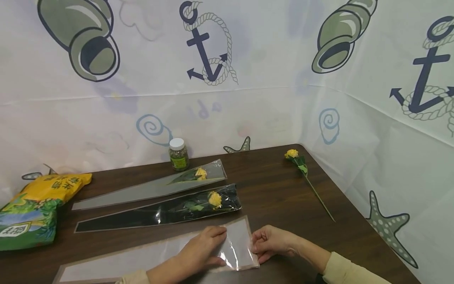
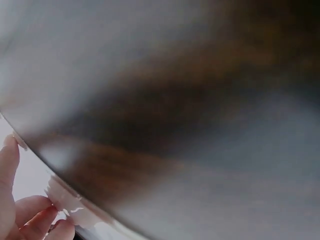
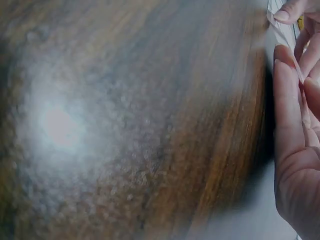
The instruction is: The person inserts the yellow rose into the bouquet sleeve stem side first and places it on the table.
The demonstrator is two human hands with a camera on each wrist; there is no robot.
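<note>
A long, tapering white flower sleeve [image 1: 142, 256] with a clear, shiny front lies along the near side of the table. My left hand [image 1: 203, 249] rests on it near the wide end, its fingers spread over the plastic. At that end's right edge, my right hand [image 1: 273, 242] pinches the sleeve between thumb and fingers. The right wrist view shows the right hand [image 3: 297, 145] with the thin plastic edge between its fingers. Just beyond lie a black sleeve [image 1: 131, 216] and a grey sleeve [image 1: 124, 195], each with a yellow flower inside.
A loose yellow flower [image 1: 292, 154] with a long green stem lies at the table's right. A white-lidded jar [image 1: 178, 154] stands at the back edge. On the left sits a yellow and green bag [image 1: 39, 209]. Printed cloth [image 1: 266, 79] hangs behind and to the right.
</note>
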